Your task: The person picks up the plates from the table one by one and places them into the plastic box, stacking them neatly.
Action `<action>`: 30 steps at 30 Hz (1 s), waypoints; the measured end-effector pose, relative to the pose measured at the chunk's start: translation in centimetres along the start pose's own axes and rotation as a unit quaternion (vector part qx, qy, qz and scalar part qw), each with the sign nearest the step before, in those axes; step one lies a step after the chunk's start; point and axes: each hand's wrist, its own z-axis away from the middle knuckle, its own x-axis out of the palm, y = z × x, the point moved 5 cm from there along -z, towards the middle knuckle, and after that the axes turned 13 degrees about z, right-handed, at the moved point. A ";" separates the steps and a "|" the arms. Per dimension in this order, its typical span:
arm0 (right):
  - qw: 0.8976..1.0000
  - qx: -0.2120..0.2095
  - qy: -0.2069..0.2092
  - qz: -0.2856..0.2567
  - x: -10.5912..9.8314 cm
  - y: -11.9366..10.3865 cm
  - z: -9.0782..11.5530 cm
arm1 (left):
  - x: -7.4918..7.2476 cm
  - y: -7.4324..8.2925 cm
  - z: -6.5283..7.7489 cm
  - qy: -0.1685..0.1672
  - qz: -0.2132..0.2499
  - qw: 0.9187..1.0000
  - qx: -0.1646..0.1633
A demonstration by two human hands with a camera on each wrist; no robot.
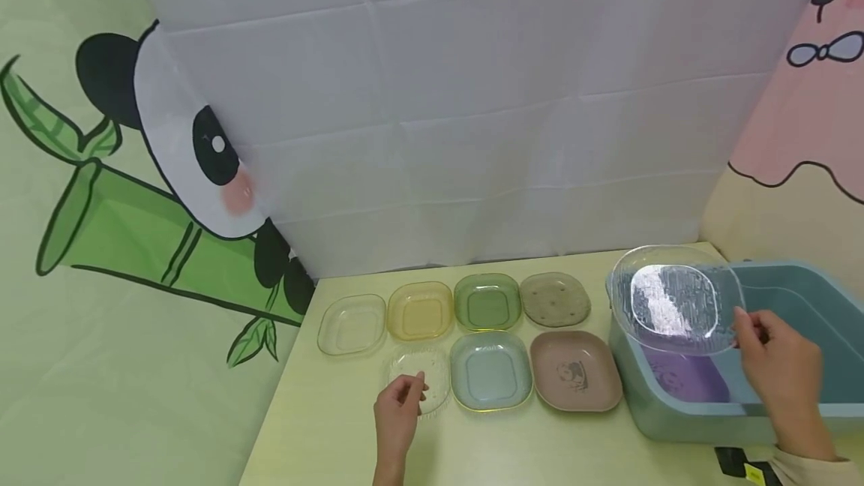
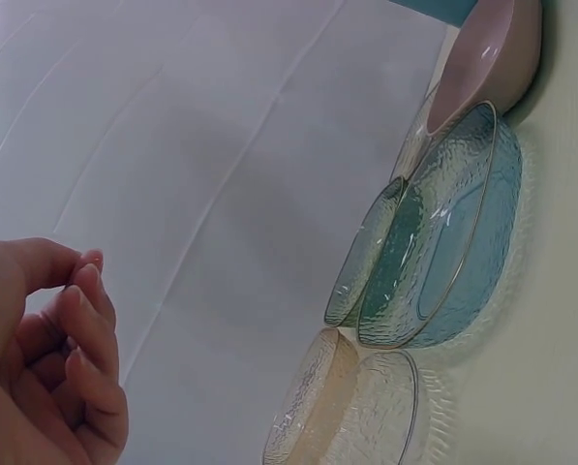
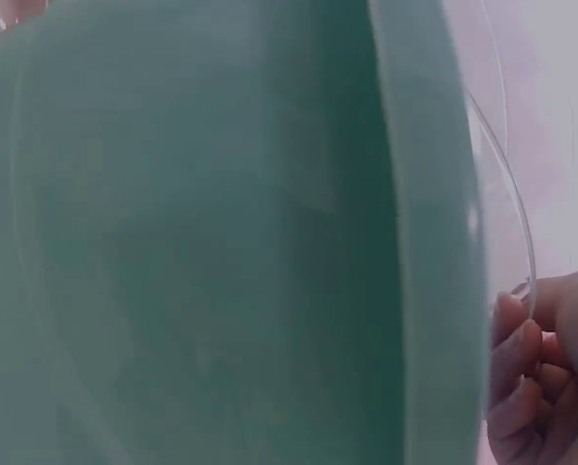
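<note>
My right hand (image 1: pixel 783 355) pinches the edge of a clear glass plate (image 1: pixel 725 298), tilted up over the left side of a blue-green tub (image 1: pixel 664 418). The right wrist view has the tub wall in front, with the fingers (image 3: pixel 516 358) on the plate's rim at the right. My left hand (image 1: pixel 398 403) hovers over a clear plate with a ridged edge (image 1: pixel 435 366), fingers loosely curled, holding nothing. Beside that plate sit a blue plate (image 1: pixel 491 371) and a pinkish-brown plate with a panda print (image 1: pixel 576 371). A purple piece with a printed figure (image 1: pixel 688 377) lies inside the tub.
Behind them stands a row of a clear square plate (image 1: pixel 351 325), a yellow plate (image 1: pixel 420 311), a green plate (image 1: pixel 487 302) and a greyish-brown plate (image 1: pixel 555 298). A white cloth (image 1: pixel 472 111) hangs behind the table. Black objects (image 1: pixel 732 462) lie before the tub.
</note>
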 end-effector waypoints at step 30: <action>0.983 -0.031 -0.126 0.127 0.5 3.1 -0.6 | -0.4 0.1 0.1 -0.006 -0.020 1.000 0.005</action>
